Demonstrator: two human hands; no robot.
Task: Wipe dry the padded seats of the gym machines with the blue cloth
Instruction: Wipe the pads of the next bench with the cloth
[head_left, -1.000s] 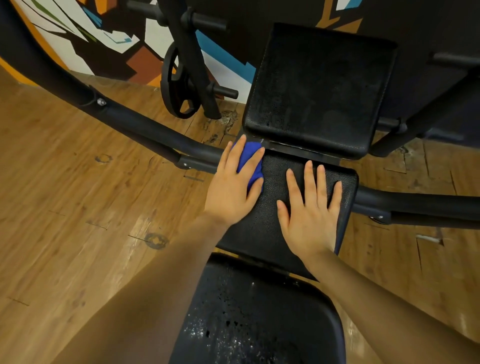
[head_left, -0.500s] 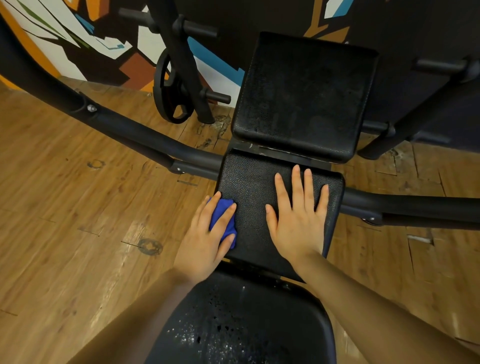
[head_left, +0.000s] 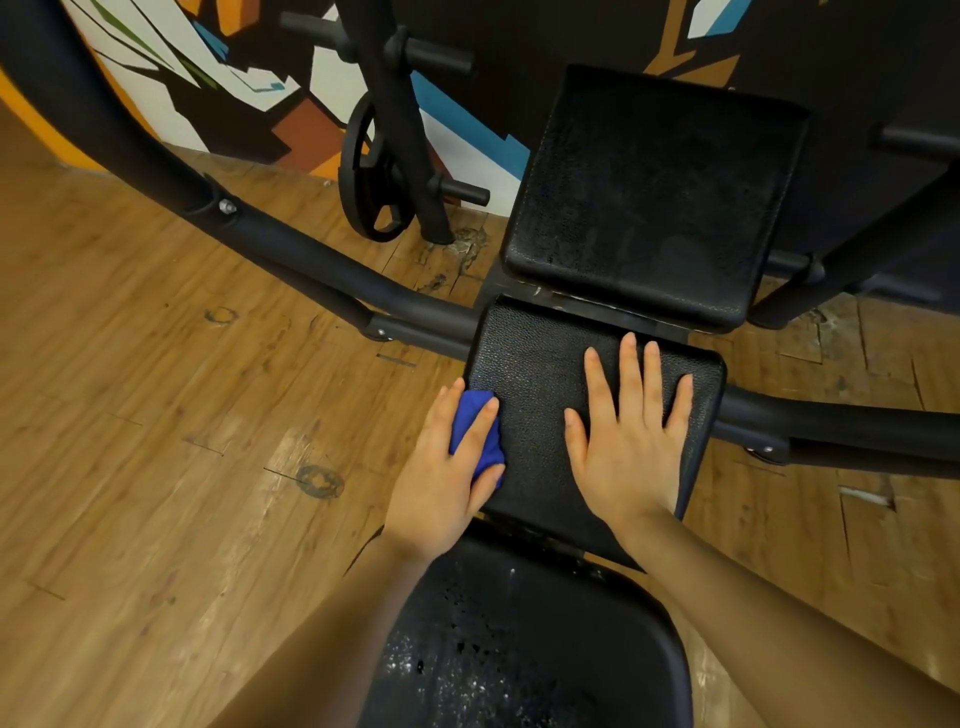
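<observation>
While both hands rest on the middle pad (head_left: 540, 374):
left hand (head_left: 447, 467): fingers curled over blue cloth (head_left: 475, 436), pad's left edge
right hand (head_left: 628, 431): flat, fingers spread, beside cloth
writing: none readable

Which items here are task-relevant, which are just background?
In the job:
blue cloth, held by left hand
middle pad, under both hands
right hand, flat on it
wet near seat
far pad

Lying about:
weight plate
frame bar
wood floor
</observation>
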